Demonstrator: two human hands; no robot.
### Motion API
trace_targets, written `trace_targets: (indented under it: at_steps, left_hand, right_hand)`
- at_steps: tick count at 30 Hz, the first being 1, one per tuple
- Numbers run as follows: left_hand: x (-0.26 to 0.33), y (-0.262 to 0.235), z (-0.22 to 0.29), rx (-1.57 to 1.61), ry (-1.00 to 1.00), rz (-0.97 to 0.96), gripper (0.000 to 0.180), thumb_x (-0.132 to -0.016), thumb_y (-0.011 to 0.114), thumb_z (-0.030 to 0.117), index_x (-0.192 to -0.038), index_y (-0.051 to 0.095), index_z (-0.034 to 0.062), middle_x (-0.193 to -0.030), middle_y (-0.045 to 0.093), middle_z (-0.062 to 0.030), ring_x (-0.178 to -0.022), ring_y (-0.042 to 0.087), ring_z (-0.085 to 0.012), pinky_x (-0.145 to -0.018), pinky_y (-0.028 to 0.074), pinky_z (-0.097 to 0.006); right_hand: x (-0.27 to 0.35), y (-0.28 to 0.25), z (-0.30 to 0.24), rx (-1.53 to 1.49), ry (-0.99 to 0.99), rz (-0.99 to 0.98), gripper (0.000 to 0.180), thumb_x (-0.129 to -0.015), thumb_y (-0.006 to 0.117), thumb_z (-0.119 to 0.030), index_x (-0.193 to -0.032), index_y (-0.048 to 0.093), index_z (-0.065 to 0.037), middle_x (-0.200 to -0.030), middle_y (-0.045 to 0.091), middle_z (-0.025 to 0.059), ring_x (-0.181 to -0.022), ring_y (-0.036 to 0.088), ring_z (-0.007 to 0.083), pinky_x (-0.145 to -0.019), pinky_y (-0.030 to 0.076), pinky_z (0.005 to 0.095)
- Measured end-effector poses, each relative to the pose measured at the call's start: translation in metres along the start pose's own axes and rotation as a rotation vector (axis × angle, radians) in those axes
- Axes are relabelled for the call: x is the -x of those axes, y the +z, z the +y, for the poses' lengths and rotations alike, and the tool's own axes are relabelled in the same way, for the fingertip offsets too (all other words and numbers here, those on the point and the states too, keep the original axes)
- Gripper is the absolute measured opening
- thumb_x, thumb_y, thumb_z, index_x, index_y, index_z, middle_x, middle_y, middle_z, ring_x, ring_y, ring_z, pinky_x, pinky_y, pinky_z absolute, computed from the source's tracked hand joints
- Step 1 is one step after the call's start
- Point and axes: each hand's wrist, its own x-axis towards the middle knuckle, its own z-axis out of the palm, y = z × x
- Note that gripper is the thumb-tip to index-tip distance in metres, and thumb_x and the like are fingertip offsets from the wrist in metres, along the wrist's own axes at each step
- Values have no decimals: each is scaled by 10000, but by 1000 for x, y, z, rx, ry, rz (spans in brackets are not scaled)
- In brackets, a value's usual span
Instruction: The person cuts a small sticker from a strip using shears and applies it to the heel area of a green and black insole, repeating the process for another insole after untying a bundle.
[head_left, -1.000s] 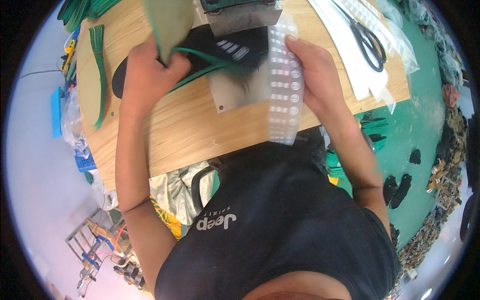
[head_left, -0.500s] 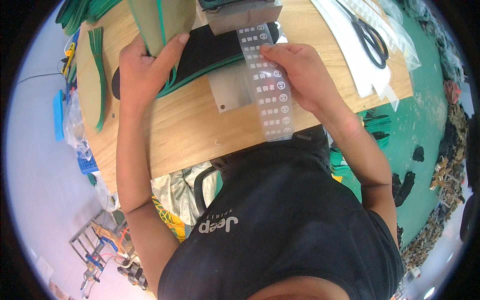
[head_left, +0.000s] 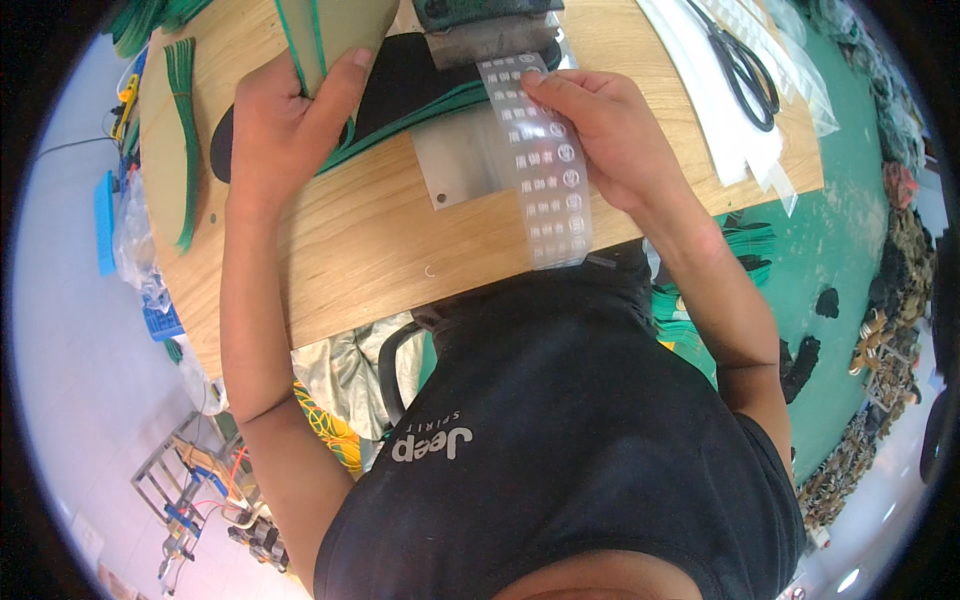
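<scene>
Beige insoles with green edges (head_left: 350, 28) are gripped in my left hand (head_left: 290, 120), its thumb lying along them. Beneath and beside that hand is a black insole (head_left: 405, 85), on a stack whose green edges show along the near side. My right hand (head_left: 600, 130) pinches a clear film strip (head_left: 545, 200) printed with repeated white marks, thumb and forefinger closed on it. The strip runs from under a metal press block (head_left: 490, 42) down past the table's near edge. The block sits over the black insole's right part; its contact underneath is hidden.
A metal plate (head_left: 455, 165) lies under the strip on the wooden table (head_left: 380, 265). At left is a bundle of insoles (head_left: 182, 150). Black-handled scissors (head_left: 745, 75) rest on white sheets (head_left: 690, 95) at right. More green-edged pieces (head_left: 745, 255) are below the table's right edge.
The metal press block looks lower over the black insole. My right hand keeps its pinch on the strip, and my left hand keeps its hold on the insoles. The whole view has shifted slightly.
</scene>
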Motion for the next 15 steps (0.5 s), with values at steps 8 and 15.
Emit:
trace_targets:
  at_steps: [8,15]
  left_hand:
    - [-3,5,8,-324,285,-120,595,-706,777,344,-1159,585,11,-989,647,-167,-911,626,-250,-827,476,-334]
    - [-4,6,12,-308,175,-157,697,-647,812,353,-1202,560,15,-1056,629,-183,-976,618,-284,-860,469,-347]
  right_hand:
    - [8,-1,-1,11,-47,24,276,-907,562,-235,-763,608,-5,-639,596,35,-499,538,82,-412,394,229]
    - [4,0,9,88,-178,-7,259,-916,547,-230,-789,617,-15,-632,587,17,-497,524,71,-412,390,226]
